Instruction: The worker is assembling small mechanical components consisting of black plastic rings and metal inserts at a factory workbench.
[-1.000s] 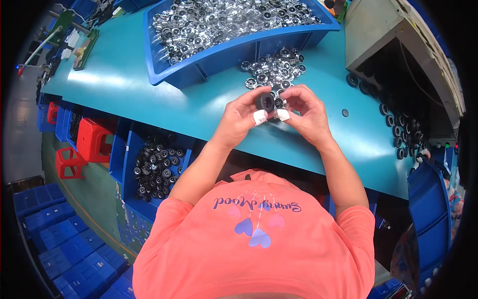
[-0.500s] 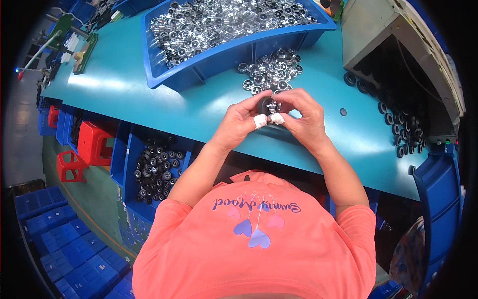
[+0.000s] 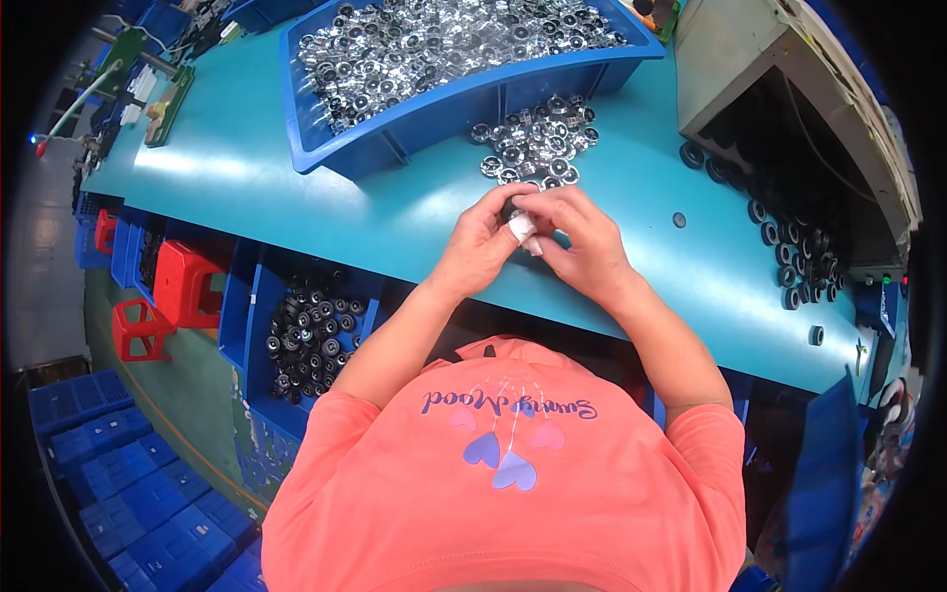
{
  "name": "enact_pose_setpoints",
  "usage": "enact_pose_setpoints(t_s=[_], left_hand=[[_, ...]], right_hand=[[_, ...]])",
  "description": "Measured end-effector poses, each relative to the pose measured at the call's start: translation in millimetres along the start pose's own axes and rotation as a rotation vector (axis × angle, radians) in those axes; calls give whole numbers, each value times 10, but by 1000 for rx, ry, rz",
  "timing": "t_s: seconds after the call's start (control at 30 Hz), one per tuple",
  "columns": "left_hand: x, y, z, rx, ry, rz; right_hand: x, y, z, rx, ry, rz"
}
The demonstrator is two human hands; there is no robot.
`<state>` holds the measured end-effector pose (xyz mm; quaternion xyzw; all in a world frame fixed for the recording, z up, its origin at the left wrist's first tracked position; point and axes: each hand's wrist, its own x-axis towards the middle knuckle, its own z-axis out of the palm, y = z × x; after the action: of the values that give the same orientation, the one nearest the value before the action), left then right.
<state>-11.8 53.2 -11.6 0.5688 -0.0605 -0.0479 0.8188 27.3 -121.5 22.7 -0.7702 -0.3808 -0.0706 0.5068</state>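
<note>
My left hand (image 3: 477, 247) is closed around a small black rubber tyre (image 3: 509, 208), held just above the near part of the table. My right hand (image 3: 584, 245) presses against the same piece with bent fingers, and its thumb meets the left thumb. White wrapping (image 3: 522, 228) covers the thumb tips. Fingers hide most of the tyre and whatever sits inside it. Just beyond my hands lies a loose heap of shiny silver wheel hubs (image 3: 538, 143) with dark centres.
A blue bin (image 3: 395, 123) full of silver hubs stands at the back. Black tyres (image 3: 804, 259) lie at the right, beside a beige metal housing (image 3: 735, 59). Under the table, a blue crate (image 3: 258, 365) holds finished-looking wheels (image 3: 321, 331). A blurred blue bin (image 3: 824, 474) is at the lower right.
My fingers have closed further over the tyre, hiding the silver hub seen in it before; my right hand moved slightly left. The blue bin at the right has dropped lower and shifted left.
</note>
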Motion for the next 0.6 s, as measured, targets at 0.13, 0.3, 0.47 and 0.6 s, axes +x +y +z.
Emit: enact_pose_setpoints(t_s=[0.13, 0.3, 0.47, 0.6], left_hand=[[-22, -8, -66, -57, 43, 59], [-90, 44, -43, -79, 5, 26], [-100, 32, 32, -11, 1, 60], [-135, 55, 94, 126, 93, 61]], right_hand=[[23, 51, -92, 312, -10, 232], [-32, 170, -77, 454, -89, 408], [-68, 229, -72, 446, -83, 413], [-88, 236, -42, 589, -32, 464]])
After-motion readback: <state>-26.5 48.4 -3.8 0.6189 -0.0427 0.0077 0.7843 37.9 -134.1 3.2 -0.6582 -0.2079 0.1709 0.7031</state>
